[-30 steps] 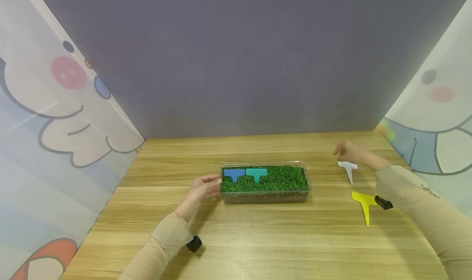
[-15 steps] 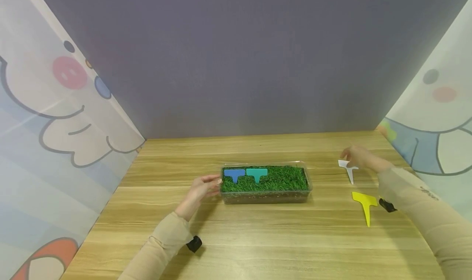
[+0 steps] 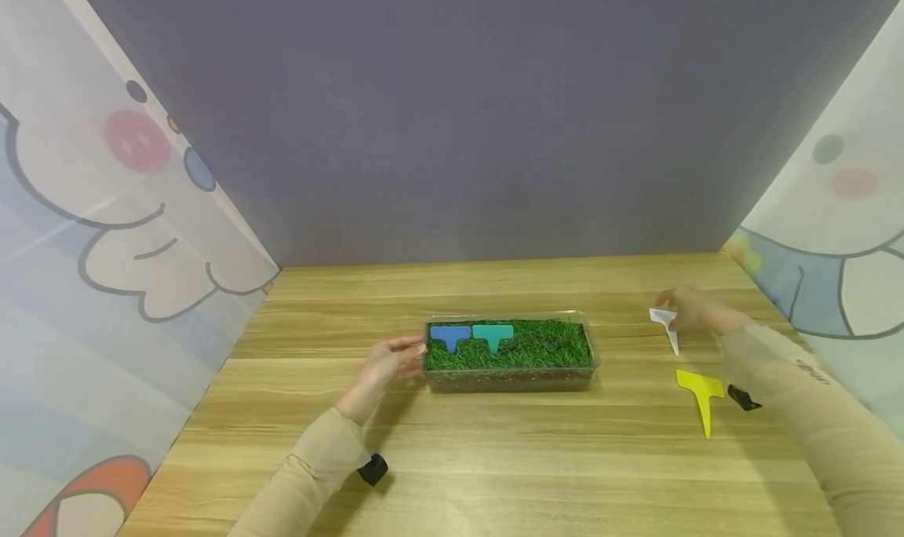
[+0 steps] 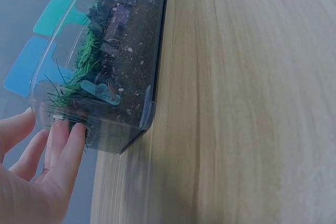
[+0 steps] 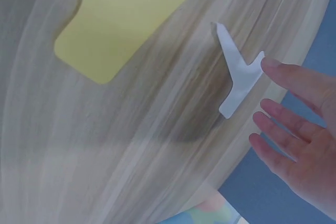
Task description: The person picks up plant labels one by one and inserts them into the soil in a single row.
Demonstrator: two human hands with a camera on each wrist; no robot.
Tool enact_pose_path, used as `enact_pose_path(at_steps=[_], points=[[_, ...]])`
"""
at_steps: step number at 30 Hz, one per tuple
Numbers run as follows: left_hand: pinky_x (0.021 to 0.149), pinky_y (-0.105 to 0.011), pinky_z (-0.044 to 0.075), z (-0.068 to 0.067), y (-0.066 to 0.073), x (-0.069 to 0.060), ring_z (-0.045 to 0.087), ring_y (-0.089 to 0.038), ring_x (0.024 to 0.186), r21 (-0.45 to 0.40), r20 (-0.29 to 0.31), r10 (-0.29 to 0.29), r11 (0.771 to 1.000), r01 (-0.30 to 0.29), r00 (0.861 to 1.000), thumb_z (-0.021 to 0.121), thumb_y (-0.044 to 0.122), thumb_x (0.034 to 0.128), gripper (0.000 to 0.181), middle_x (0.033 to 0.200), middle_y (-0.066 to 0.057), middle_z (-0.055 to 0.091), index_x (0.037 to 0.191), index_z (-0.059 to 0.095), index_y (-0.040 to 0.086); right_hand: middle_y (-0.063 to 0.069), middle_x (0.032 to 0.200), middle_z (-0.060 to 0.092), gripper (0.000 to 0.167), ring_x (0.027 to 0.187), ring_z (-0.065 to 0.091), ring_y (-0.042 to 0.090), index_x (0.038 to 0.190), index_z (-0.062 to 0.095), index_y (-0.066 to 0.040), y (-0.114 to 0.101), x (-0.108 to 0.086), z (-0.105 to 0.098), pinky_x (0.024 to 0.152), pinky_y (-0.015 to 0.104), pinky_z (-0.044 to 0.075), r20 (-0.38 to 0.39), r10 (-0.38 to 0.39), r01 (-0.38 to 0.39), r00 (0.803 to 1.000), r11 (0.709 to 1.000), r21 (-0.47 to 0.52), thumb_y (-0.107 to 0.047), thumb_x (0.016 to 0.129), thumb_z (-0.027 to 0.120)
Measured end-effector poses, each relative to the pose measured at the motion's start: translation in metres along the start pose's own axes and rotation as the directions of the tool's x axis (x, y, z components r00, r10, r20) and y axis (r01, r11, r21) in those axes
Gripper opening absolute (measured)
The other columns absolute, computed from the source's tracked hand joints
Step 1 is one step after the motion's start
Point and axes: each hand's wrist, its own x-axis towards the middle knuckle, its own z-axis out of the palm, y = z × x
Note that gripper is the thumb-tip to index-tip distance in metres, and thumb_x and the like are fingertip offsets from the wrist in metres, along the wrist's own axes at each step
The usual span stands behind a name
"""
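A clear plastic planter box (image 3: 512, 380) holds dark soil and green grass (image 3: 544, 341). A blue T-shaped plant label (image 3: 450, 333) and a teal T-shaped plant label (image 3: 493, 333) stand in the grass at its left end. My left hand (image 3: 384, 362) touches the box's left end with fairly straight fingers (image 4: 71, 153). At the right, a white T-shaped plant label (image 3: 665, 319) lies on the table. My right hand (image 3: 694, 308) is over its right side, fingers loosely spread. In the right wrist view, the thumb (image 5: 299, 80) is at one end of the label's crossbar.
A yellow T-shaped plant label (image 3: 701, 388) lies on the wooden table (image 3: 494, 466), nearer than the white one. A grey panel (image 3: 494, 129) rises behind the table. Printed cartoon walls (image 3: 113, 231) flank both sides.
My right hand has shifted slightly right and lower, over the white plant label. The left hand keeps its place at the box, and the labels have not visibly moved.
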Motion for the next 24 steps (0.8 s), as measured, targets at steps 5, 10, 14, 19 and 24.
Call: enact_pose_path(at_steps=[5, 10, 14, 19, 24], points=[[0.081, -0.039, 0.052, 0.0006, 0.0009, -0.0013, 0.06, -0.02, 0.078, -0.005, 0.002, 0.008, 1.0, -0.008, 1.0, 0.058, 0.004, 0.0836, 0.033, 0.102, -0.018, 0.06, 0.115, 0.054, -0.005, 0.031, 0.089, 0.056, 0.042, 0.081, 0.053, 0.044, 0.098, 0.052, 0.019, 0.0022, -0.0006, 0.0029, 0.07, 0.05, 0.05, -0.004, -0.007, 0.007, 1.0, 1.0, 0.029, 0.006, 0.062, 0.07], [0.081, -0.04, 0.051, 0.0005, -0.0004, -0.0005, 0.059, -0.019, 0.077, -0.012, -0.007, 0.004, 1.0, -0.005, 1.0, 0.059, 0.005, 0.0833, 0.033, 0.101, -0.016, 0.061, 0.115, 0.054, -0.005, 0.032, 0.091, 0.056, 0.041, 0.083, 0.054, 0.043, 0.097, 0.052, 0.018, 0.0036, -0.0006, 0.0047, 0.07, 0.05, 0.05, -0.003, -0.011, 0.011, 1.0, 0.999, 0.039, 0.006, 0.062, 0.07], [0.081, -0.04, 0.051, 0.0004, -0.001, 0.0007, 0.059, -0.018, 0.077, -0.01, -0.012, 0.007, 1.0, -0.007, 1.0, 0.059, 0.005, 0.0828, 0.033, 0.101, -0.016, 0.061, 0.115, 0.054, -0.005, 0.03, 0.089, 0.057, 0.041, 0.08, 0.055, 0.042, 0.096, 0.053, 0.018, 0.0047, 0.0003, 0.0047, 0.069, 0.049, 0.05, -0.004, -0.01, 0.01, 1.0, 0.999, 0.036, 0.006, 0.062, 0.07], [0.081, -0.04, 0.052, 0.0, -0.0017, 0.0008, 0.059, -0.019, 0.077, -0.007, -0.005, 0.01, 1.0, -0.01, 1.0, 0.059, 0.004, 0.0832, 0.033, 0.102, -0.017, 0.061, 0.115, 0.054, -0.005, 0.028, 0.086, 0.058, 0.042, 0.076, 0.055, 0.038, 0.095, 0.053, 0.019, 0.0062, 0.0018, 0.0053, 0.068, 0.048, 0.05, 0.006, -0.003, 0.003, 1.0, 1.0, 0.021, 0.005, 0.061, 0.072], [0.082, -0.04, 0.051, -0.0002, -0.0012, 0.0008, 0.06, -0.019, 0.078, -0.005, 0.0, 0.0, 1.0, 0.0, 1.0, 0.059, 0.005, 0.0832, 0.034, 0.102, -0.016, 0.061, 0.115, 0.054, -0.005, 0.031, 0.089, 0.056, 0.045, 0.078, 0.054, 0.039, 0.097, 0.051, 0.019, 0.0068, 0.0026, 0.0076, 0.069, 0.048, 0.05, 0.023, 0.03, -0.031, 0.999, 0.999, 0.021, 0.008, 0.059, 0.071]])
